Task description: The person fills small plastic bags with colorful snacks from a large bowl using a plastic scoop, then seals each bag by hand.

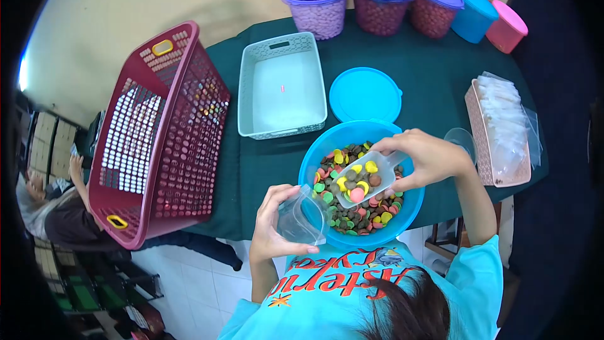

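A blue tub (416,204) near the table's front edge holds many small round pieces in brown, yellow, green and pink. My right hand (425,158) grips the handle of a clear scoop (345,196) over the tub; brown, yellow and pink pieces lie in the scoop. My left hand (272,223) is wrapped round a clear plastic cup (302,219), tilted at the tub's left rim, with no pieces visible inside. The scoop's front end is close to the cup's rim. Behind the tub lies a round blue lid (365,95).
A pale green basket (283,88) stands behind, a maroon basket (189,151) at left. Lidded tubs (434,6) line the back. At right, a pink basket (481,132) holds plastic packets (503,113) beside a clear round item (460,140). Another person (66,214) is at far left.
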{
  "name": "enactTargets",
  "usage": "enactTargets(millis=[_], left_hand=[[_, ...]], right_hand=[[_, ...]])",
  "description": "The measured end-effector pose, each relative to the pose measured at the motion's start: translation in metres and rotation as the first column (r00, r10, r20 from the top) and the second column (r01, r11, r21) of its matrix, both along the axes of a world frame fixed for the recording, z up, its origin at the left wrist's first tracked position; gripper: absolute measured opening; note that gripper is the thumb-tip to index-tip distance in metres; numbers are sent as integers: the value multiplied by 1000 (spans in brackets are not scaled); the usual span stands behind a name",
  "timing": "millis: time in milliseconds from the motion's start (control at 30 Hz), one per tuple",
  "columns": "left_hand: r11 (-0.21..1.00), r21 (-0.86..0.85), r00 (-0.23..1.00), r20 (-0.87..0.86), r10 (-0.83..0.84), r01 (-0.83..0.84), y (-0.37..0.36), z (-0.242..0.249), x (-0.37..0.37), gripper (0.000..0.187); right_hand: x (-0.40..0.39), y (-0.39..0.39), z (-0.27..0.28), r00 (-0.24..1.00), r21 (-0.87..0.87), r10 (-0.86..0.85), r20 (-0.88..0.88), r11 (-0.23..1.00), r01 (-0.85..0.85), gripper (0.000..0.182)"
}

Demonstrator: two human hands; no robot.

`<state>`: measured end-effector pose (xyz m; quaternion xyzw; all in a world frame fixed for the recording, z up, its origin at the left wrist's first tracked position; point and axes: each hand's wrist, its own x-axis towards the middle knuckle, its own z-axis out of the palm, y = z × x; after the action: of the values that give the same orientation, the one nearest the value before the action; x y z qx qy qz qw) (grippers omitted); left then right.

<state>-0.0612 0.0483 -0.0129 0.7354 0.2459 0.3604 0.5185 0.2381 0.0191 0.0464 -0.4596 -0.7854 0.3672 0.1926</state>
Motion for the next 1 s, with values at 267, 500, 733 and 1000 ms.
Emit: enactTargets(millis=[267,500,733,1000], left_hand=[[994,71,994,-69,-79,84,11,14,20,86],[973,166,983,-118,-140,159,11,19,32,84],[981,142,991,-55,-126,132,9,13,22,87],[998,-42,990,133,-45,51,1,-2,-11,99]], right_hand=[[-24,-28,56,940,214,-199,276,967,141,53],[-94,-42,80,694,331,-214,687,943,-36,31],[-97,-57,100,616,396,-323,719,918,20,42],[-66,-39,60,522,423,-361,773,906,0,47]])
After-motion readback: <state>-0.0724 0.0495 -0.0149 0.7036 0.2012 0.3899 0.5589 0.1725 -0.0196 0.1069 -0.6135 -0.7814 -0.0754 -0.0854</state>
